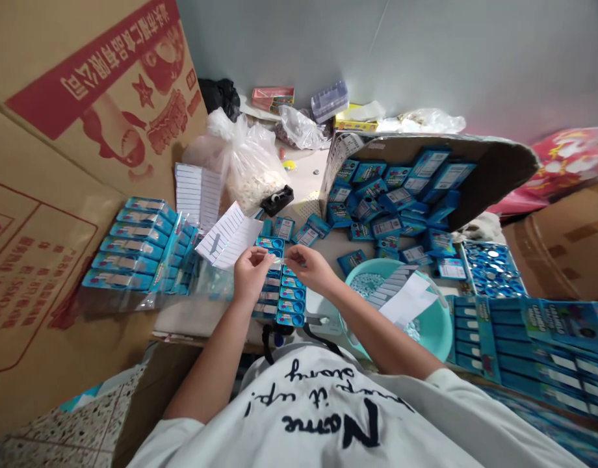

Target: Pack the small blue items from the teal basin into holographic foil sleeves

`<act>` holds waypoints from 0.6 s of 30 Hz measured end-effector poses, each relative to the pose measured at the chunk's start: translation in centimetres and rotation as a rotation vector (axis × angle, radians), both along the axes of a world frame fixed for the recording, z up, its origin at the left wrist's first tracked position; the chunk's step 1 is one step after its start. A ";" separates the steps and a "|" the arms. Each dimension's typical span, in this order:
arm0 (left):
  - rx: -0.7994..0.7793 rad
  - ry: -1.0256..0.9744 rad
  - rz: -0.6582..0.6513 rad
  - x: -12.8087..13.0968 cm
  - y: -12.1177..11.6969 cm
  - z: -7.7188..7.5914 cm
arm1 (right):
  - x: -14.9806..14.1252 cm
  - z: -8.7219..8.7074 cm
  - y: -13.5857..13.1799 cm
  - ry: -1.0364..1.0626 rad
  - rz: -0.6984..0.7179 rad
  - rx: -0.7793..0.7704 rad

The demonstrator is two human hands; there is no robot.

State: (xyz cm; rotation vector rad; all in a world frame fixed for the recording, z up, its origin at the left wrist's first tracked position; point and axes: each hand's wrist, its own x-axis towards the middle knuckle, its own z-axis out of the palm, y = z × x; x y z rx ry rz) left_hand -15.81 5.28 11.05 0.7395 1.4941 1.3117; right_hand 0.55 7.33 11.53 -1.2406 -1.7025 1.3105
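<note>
My left hand (pixel 250 273) and my right hand (pixel 311 268) meet above the table's middle, pinching a small transparent strip (pixel 278 260) between their fingertips. Its exact kind is too small to tell. Just below my hands lies a row of small blue packets (pixel 290 300), partly hidden by my left hand. A white lined label sheet (pixel 229 237) sits close beyond my left hand. A teal plastic basin (pixel 428 331) holding paper sheets and blue pieces stands beyond my right forearm.
A cardboard box flap (pixel 494 175) bears many loose blue packets. Stacks of bagged blue cards lie at left (pixel 143 247) and right (pixel 537 344). A black tape dispenser (pixel 277 200), a plastic bag (pixel 243 172) of pale pieces, and a tray (pixel 491 270) of round blue items surround me. Large cardboard sheets (pixel 50 260) rise at left.
</note>
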 end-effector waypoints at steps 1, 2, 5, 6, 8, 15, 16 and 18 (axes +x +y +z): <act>0.017 0.075 -0.027 -0.3 0.3 -0.1 | 0.0 -0.2 0.4 -0.020 0.002 -0.001; 0.034 0.169 -0.050 -0.5 0.7 -0.1 | 0.0 -0.5 0.8 -0.028 0.002 -0.004; 0.045 0.415 -0.078 -1.1 1.5 -0.4 | -0.3 -1.8 1.6 -0.014 0.003 -0.018; 0.035 0.440 -0.073 -1.1 1.7 -0.5 | -0.5 -2.2 1.9 -0.010 -0.004 -0.018; 0.016 0.444 -0.072 -1.2 2.0 -1.0 | -0.6 -3.1 2.3 -0.009 -0.028 -0.014; -0.019 0.655 -0.155 -1.3 2.4 -2.5 | -0.8 -5.6 3.4 0.111 -0.044 -0.113; -0.023 0.671 -0.166 -1.3 2.4 -2.5 | -0.8 -6.0 3.5 0.148 -0.046 -0.142; -0.038 0.679 -0.182 -1.4 2.5 -2.6 | -0.8 -6.6 3.6 0.224 -0.048 -0.205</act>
